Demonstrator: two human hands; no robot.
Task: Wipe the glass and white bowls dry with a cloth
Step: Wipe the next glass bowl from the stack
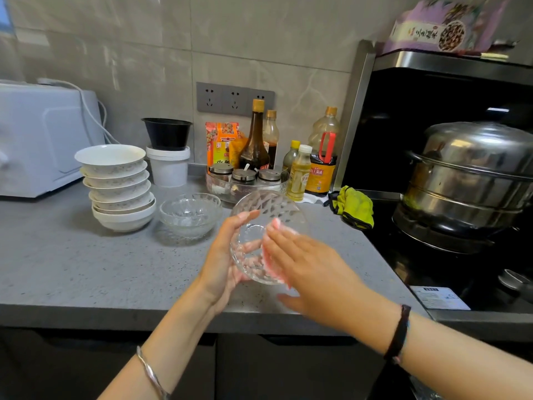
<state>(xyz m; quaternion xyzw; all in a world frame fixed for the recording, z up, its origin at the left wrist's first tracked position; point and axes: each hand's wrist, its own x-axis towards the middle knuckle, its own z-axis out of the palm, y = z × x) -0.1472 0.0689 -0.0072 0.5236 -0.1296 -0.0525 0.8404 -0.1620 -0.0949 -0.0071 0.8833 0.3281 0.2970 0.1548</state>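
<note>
Counts: 1 clear cut-glass bowl (271, 209) in hand, plus nested clear glass bowls (189, 215) on the grey speckled stone tabletop (86, 269) (looks like 2, hard to be sure). 1 stack of white ceramic bowls (118, 189), approx 6, just left of the nested ones. 1 pink cloth (267, 259). 5 sauce/oil bottles (255, 145), 3 metal-lidded jars (243, 176) in a glass tray, 1 black plastic tub (167, 134) sitting on 1 white plastic tub (168, 166), 1 yellow-green rag (353, 207)

Held bowl is up off the tabletop, over its front-right part, tipped on its side w/ the mouth toward the right hand (305, 264). Left hand (222, 255) cups it from outside: thumb up along the rim, fingers curled round the base, seen thru the glass. Right hand has fingers straight & pressed together, flat on the pink cloth, which lies betw. them and the bowl's inner wall; this hand is motion-blurred

Both bowl stacks stand mid-tabletop, left of the hands. Tubs, bottles & jars line the back edge. Rag is at the right edge by a black hob (418, 255) carrying a steel steamer pot (467, 174). White microwave (43, 134) at back-left corner. Grey tiled wall (144, 53) w/ 3 grey sockets (235, 99). Dark cabinet fronts below the front edge
</note>
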